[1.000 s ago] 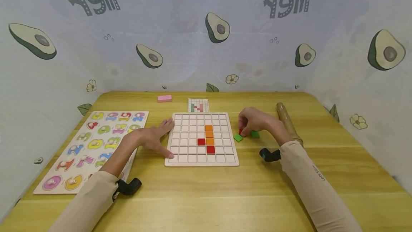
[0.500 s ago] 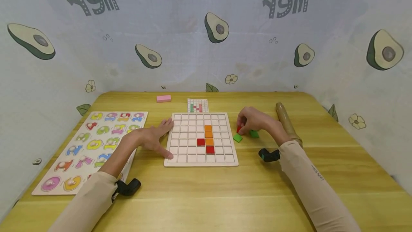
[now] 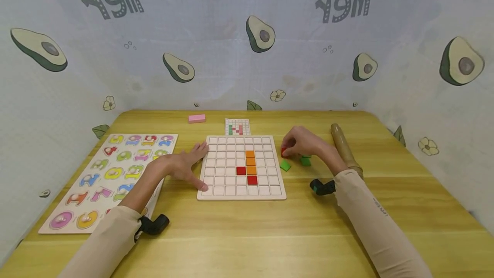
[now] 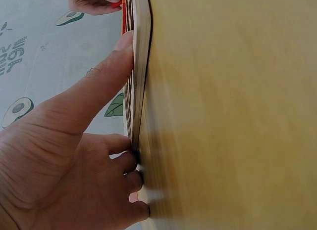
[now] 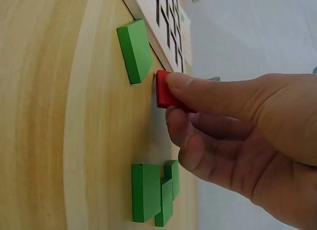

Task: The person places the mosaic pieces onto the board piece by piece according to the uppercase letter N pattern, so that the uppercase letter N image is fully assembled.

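A white wooden grid board (image 3: 227, 190) lies mid-table with orange tiles (image 3: 250, 161) in a column and two red tiles (image 3: 241, 170) in its cells. My left hand (image 3: 179, 165) rests on the board's left edge, fingers spread; in the left wrist view its thumb (image 4: 106, 74) lies on the edge. Just right of the board, my right hand (image 3: 302, 142) pinches a red tile (image 5: 167, 91) between thumb and fingers. Beside it on the table lies one green tile (image 3: 285, 165), and several more green tiles (image 5: 147, 193) lie together under the hand.
Behind the board lies a small pattern card (image 3: 237, 127). A pink block (image 3: 197, 118) is at the back left. On the left lies a number puzzle board (image 3: 104, 170); on the right, a brown tube (image 3: 342, 143) beside the right forearm.
My right hand has lifted the red tile slightly and shifted it left toward the board, away from the green tiles. My left hand has stayed in place.
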`<state>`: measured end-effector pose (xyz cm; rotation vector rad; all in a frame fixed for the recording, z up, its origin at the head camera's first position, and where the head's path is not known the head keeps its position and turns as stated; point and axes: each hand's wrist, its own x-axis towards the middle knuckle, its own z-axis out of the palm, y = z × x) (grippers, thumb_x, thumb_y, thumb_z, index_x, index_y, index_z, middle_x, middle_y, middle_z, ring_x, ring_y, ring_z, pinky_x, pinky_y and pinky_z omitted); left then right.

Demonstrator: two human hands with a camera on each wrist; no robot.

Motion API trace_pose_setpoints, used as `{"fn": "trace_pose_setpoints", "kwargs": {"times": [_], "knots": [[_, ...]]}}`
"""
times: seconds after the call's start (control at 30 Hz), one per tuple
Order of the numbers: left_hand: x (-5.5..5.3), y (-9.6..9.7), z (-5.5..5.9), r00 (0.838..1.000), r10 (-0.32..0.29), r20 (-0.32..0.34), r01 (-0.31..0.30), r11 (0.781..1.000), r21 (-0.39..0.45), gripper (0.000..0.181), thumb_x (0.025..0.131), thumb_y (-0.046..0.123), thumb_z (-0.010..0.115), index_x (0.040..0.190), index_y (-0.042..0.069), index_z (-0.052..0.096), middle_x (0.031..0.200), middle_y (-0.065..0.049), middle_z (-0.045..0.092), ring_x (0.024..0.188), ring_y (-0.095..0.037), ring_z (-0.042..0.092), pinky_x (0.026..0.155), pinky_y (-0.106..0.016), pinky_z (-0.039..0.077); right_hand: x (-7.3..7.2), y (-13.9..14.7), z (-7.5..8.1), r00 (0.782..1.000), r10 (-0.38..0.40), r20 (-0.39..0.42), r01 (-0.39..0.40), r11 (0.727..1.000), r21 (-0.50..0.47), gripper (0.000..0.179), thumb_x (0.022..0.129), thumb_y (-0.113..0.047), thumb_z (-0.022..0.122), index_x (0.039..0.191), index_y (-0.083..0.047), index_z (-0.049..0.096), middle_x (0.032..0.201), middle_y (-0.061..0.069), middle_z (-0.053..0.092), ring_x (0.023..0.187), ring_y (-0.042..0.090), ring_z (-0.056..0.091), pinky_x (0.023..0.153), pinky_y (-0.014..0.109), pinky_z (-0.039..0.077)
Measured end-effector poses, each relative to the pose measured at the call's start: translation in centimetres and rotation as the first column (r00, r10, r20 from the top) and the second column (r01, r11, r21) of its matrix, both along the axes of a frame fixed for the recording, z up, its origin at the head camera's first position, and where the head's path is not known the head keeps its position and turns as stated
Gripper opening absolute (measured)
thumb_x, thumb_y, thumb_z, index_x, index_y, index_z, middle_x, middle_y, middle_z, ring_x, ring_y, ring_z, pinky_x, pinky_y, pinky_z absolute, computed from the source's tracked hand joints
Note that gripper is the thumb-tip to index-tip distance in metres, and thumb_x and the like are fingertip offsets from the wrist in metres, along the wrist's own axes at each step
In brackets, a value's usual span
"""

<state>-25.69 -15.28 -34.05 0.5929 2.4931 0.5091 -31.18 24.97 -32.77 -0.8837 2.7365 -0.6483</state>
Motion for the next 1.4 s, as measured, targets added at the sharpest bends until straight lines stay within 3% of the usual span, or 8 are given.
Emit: {"fn": "trace_pose_setpoints", "kwargs": {"times": [0.3, 0.57, 0.8, 1.0, 1.17, 1.4], "knots": [[-0.1, 0.2, 0.1, 1.000, -0.010, -0.003, 0.010, 1.000, -0.006, 0.131, 0.088, 0.059, 0.086, 0.175, 0.012, -0.001, 0.180, -0.011, -0.014, 0.162, -0.053, -0.006, 0.126, -0.074, 0.008, 0.1, -0.1, 0.0, 0.999, 0.007, 0.041, -0.003, 0.996, -0.094, 0.016, 0.102, 0.002, 0.071, 0.112, 0.007, 0.082, 0.090, 0.014, 0.081, 0.062, 0.020, 0.066, 0.060, 0.029, 0.055], [-0.1, 0.2, 0.4, 1.000, -0.008, -0.006, 0.008, 1.000, -0.004, 0.131, 0.088, 0.057, 0.086, 0.175, 0.012, 0.000, 0.180, -0.011, -0.014, 0.161, -0.057, -0.005, 0.126, -0.075, 0.009, 0.3, -0.5, -0.2, 0.993, -0.091, 0.071, 0.103, 0.976, -0.193, 0.007, 0.099, -0.003, 0.077, 0.101, 0.002, 0.082, 0.083, 0.008, 0.077, 0.067, 0.019, 0.065, 0.063, 0.031, 0.056], [-0.2, 0.2, 0.3, 1.000, -0.003, -0.009, 0.003, 1.000, -0.008, 0.132, 0.087, 0.059, 0.086, 0.175, 0.012, -0.001, 0.181, -0.011, -0.014, 0.160, -0.059, -0.004, 0.125, -0.076, 0.009, 0.5, -1.7, -0.4, 0.988, -0.061, 0.141, 0.096, 0.963, -0.253, 0.010, 0.100, -0.003, 0.077, 0.102, 0.005, 0.082, 0.084, 0.012, 0.078, 0.069, 0.022, 0.070, 0.066, 0.031, 0.060], [-0.1, 0.2, 0.1, 1.000, -0.009, 0.004, 0.009, 1.000, 0.014, 0.132, 0.088, 0.055, 0.088, 0.174, 0.009, -0.001, 0.180, -0.012, -0.015, 0.162, -0.052, -0.007, 0.127, -0.073, 0.006, 0.7, -2.5, -1.2, 0.979, -0.037, 0.202, 0.098, 0.948, -0.301, 0.012, 0.101, 0.001, 0.073, 0.106, 0.009, 0.081, 0.084, 0.015, 0.078, 0.068, 0.024, 0.073, 0.067, 0.031, 0.063], [0.2, 0.0, 0.1, 1.000, 0.007, 0.011, -0.007, 1.000, 0.012, 0.132, 0.087, 0.055, 0.088, 0.174, 0.010, 0.000, 0.180, -0.012, -0.015, 0.161, -0.056, -0.007, 0.125, -0.075, 0.007, 0.8, -3.3, -1.6, 0.974, -0.045, 0.222, 0.118, 0.938, -0.326, 0.014, 0.102, 0.001, 0.072, 0.109, 0.009, 0.081, 0.091, 0.017, 0.079, 0.069, 0.021, 0.072, 0.069, 0.028, 0.062], [0.1, -0.2, -0.1, 1.000, -0.015, 0.008, 0.014, 0.999, 0.037, 0.131, 0.089, 0.051, 0.088, 0.174, 0.006, -0.001, 0.180, -0.013, -0.017, 0.165, -0.040, -0.013, 0.129, -0.068, 0.000, 0.8, -4.6, -1.4, 0.973, -0.051, 0.225, 0.123, 0.939, -0.320, 0.014, 0.102, -0.001, 0.073, 0.110, 0.007, 0.081, 0.098, 0.016, 0.079, 0.071, 0.021, 0.071, 0.072, 0.028, 0.062]]}}
